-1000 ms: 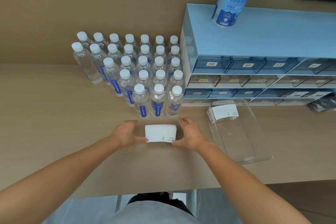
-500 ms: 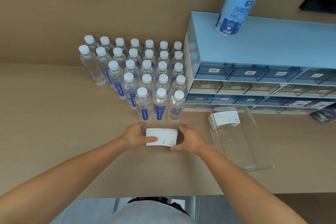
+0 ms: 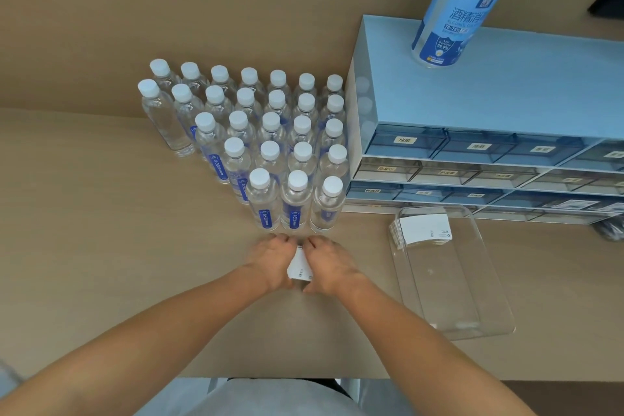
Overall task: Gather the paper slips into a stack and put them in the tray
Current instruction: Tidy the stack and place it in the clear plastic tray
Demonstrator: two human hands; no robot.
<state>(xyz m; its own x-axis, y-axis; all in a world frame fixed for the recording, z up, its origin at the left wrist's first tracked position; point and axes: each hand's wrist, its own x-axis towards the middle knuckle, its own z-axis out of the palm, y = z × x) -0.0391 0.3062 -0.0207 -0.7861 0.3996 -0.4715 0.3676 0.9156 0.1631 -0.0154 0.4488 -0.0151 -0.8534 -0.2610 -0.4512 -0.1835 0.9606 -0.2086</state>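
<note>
Two bare forearms reach up from the bottom edge, and we meet them at the middle of the desk (image 3: pixel 84 246). Going left to right, we first pass the block of clear water bottles (image 3: pixel 270 152) with white caps, standing upright in tight rows at about 11 o'clock from our hands, their front row just beyond our fingertips. Our left hand (image 3: pixel 271 262) is curled against the left side of a small stack of white paper slips (image 3: pixel 299 268), and our right hand (image 3: pixel 329 265) presses in on the opposite side, so both are clamped on the stack with only a narrow strip of paper showing between them. Whether the stack rests on the desk or is lifted slightly, we cannot tell. At 3 o'clock from our hands lies a clear plastic tray (image 3: pixel 486 324), flat on the desk and well apart from the hands. A second pile of slips (image 3: pixel 422 228) already sits inside it, against its far end. Beyond the tray, at 1 o'clock, stands a blue drawer cabinet (image 3: pixel 506 101) with labelled drawers, and a tall spray bottle (image 3: pixel 456 10) with a blue label stands on top of it.
</note>
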